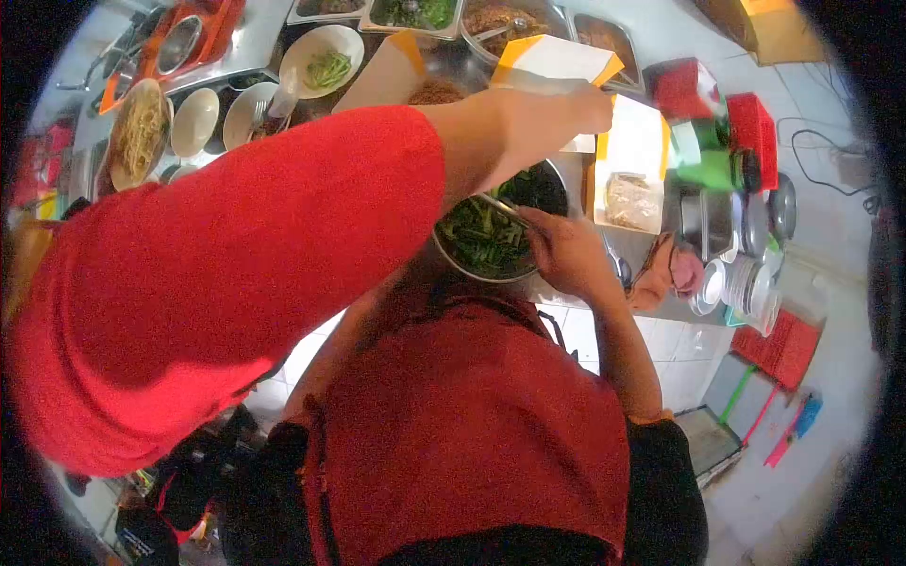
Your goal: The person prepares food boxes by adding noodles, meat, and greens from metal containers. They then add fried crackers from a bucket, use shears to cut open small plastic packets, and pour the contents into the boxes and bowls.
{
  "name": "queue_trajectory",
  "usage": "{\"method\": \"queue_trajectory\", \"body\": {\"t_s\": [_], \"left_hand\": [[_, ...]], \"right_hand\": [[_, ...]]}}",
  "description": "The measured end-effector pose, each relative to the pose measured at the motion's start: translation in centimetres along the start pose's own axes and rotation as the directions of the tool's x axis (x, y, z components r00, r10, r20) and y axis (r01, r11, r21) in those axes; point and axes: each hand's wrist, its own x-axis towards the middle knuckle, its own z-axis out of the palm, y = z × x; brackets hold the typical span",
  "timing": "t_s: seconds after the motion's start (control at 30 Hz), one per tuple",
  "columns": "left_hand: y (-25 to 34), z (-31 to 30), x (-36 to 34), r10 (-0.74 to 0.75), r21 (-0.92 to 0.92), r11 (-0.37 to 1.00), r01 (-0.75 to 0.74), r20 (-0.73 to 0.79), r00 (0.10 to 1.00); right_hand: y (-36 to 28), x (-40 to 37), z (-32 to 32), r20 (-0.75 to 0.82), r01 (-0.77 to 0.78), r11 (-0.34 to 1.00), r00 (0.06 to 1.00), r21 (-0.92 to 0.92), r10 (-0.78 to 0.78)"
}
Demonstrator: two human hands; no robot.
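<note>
My right hand (571, 253) is closed around the handle of metal tongs (502, 205), which reach into a round bowl (501, 279) of dark leafy greens (486, 236). My left forearm (351, 332) goes up beneath a co-worker's red sleeve (255, 236), and that arm hides my left hand. The co-worker's hand (583, 111) is over the open white and yellow paper boxes (557, 61), just beyond the bowl. Inside the nearest paper box (634, 141) lies a clear-wrapped packet (632, 201).
Metal food trays (415, 14) line the back. To the left stand a bowl of chopped greens (322, 62), a plate of noodles (140, 137) and an off-white bowl (195, 123). At right are red containers (752, 137), a pink cloth (687, 272) and stacked dishes (750, 288).
</note>
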Motion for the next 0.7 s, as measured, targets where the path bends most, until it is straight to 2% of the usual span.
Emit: {"method": "queue_trajectory", "body": {"t_s": [0.03, 0.07, 0.1, 0.23, 0.3, 0.43, 0.5, 0.53, 0.6, 0.63, 0.67, 0.7], "left_hand": [[-1.1, 1.3, 5.4, -0.017, 0.422, 0.907, -0.019, 0.083, 0.996], [0.6, 2.3, 10.3, -0.034, 0.835, 0.536, -0.122, 0.165, 0.986], [-0.3, 3.6, 15.9, -0.051, 0.961, 0.139, -0.237, 0.246, 0.968], [2.0, 3.6, 14.5, -0.071, 0.971, 0.058, -0.230, 0.234, 0.970], [2.5, 3.8, 14.4, -0.072, 0.994, 0.096, -0.054, 0.061, 0.996], [3.2, 4.5, 14.4, -0.096, 0.992, 0.051, -0.117, 0.121, 0.988], [3.7, 4.7, 13.7, 0.035, 0.997, 0.002, -0.081, 0.080, 0.996], [4.4, 4.5, 13.6, 0.025, 0.997, -0.001, -0.074, 0.074, 0.997], [5.6, 4.4, 13.3, -0.097, 0.998, 0.008, -0.061, 0.062, 0.993], [5.9, 4.4, 12.6, -0.113, 0.994, 0.109, 0.011, 0.002, 0.994], [6.7, 4.5, 11.0, -0.137, 0.974, 0.210, 0.086, -0.058, 0.989], [5.6, 3.0, 5.1, -0.050, 0.928, 0.338, 0.159, -0.151, 0.987]], "right_hand": [[0.4, -0.7, 0.2, -0.001, -0.008, 1.000, 1.000, 0.007, 0.008], [0.9, -1.6, 0.5, -0.013, -0.045, 0.997, 0.999, 0.067, 0.046], [1.2, -1.9, 0.7, -0.031, -0.072, 0.990, 0.997, 0.123, 0.076], [1.3, -3.3, 2.0, -0.094, -0.045, 0.977, 0.993, 0.210, 0.066], [1.7, -3.9, 2.7, -0.110, -0.069, 0.980, 0.990, 0.186, 0.091], [1.6, -6.2, 2.7, -0.116, -0.079, 0.945, 0.986, 0.316, 0.121], [1.5, -7.2, 2.6, -0.115, -0.112, 0.943, 0.981, 0.312, 0.155], [1.6, -7.6, 2.6, -0.108, -0.105, 0.942, 0.983, 0.317, 0.146], [1.5, -8.4, 3.2, -0.165, -0.064, 0.942, 0.979, 0.330, 0.124], [1.2, -8.5, 3.5, -0.155, -0.109, 0.933, 0.973, 0.344, 0.171], [1.2, -8.2, 4.1, -0.222, -0.070, 0.941, 0.963, 0.331, 0.150], [1.3, -7.9, 4.7, -0.289, -0.035, 0.949, 0.949, 0.314, 0.131]]}}
